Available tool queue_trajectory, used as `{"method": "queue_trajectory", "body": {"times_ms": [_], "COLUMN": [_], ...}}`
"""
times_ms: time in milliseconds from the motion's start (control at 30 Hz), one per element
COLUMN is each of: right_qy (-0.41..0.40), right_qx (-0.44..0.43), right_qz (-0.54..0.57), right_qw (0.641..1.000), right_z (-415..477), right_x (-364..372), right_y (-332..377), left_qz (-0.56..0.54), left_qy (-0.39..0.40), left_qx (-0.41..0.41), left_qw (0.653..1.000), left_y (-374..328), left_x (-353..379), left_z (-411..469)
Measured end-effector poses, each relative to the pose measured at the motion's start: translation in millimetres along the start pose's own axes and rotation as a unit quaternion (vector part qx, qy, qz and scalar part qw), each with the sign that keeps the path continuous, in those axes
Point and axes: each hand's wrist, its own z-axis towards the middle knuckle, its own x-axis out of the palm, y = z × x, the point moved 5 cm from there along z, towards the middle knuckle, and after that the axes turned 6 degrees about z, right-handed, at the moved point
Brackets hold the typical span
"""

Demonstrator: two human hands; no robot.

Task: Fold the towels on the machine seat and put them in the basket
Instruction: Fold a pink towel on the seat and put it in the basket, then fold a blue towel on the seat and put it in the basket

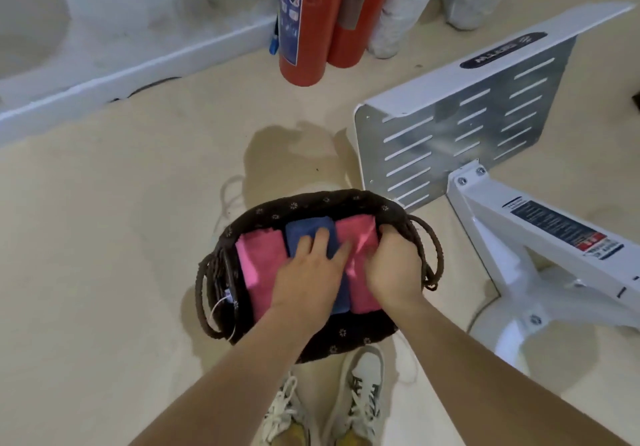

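Observation:
A dark woven basket with rope handles stands on the floor in front of my feet. Inside lie three folded towels side by side: a pink towel on the left, a blue towel in the middle and a second pink towel on the right. My left hand lies flat with straight fingers across the blue towel. My right hand has its fingers curled down over the right pink towel at the basket's right wall; its fingertips are hidden.
A white machine frame with a slotted metal plate and a white leg stands close to the right of the basket. Red fire extinguishers stand against the far wall. My shoes are just below the basket. Beige floor lies to the left.

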Motion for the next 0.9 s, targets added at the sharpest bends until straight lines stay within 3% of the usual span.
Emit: {"method": "queue_trajectory", "body": {"times_ms": [133, 233, 333, 533, 733, 900], "right_qy": [0.017, 0.065, 0.120, 0.215, 0.208, 0.147], "right_qx": [-0.099, -0.042, 0.029, 0.089, 0.153, 0.113], "right_qz": [0.119, 0.192, 0.176, 0.130, 0.283, 0.295], "right_qw": [0.988, 0.978, 0.977, 0.964, 0.923, 0.937], "right_z": [-33, -37, -23, 2, -11, -40], "right_x": [1, 13, 15, 22, -2, -62], "right_y": [7, -3, -8, -5, -1, 21], "left_qz": [0.024, 0.044, 0.038, 0.044, 0.018, -0.073], "left_qy": [0.012, 0.017, 0.034, 0.028, 0.074, 0.069], "left_qx": [-0.019, -0.014, -0.001, 0.010, -0.017, -0.046], "left_qw": [0.999, 0.999, 0.999, 0.999, 0.997, 0.994], "left_y": [-2, 1, 1, -7, -9, -5], "left_x": [-1, -2, -1, 8, 4, -43], "left_z": [14, 18, 15, 8, 15, -21]}}
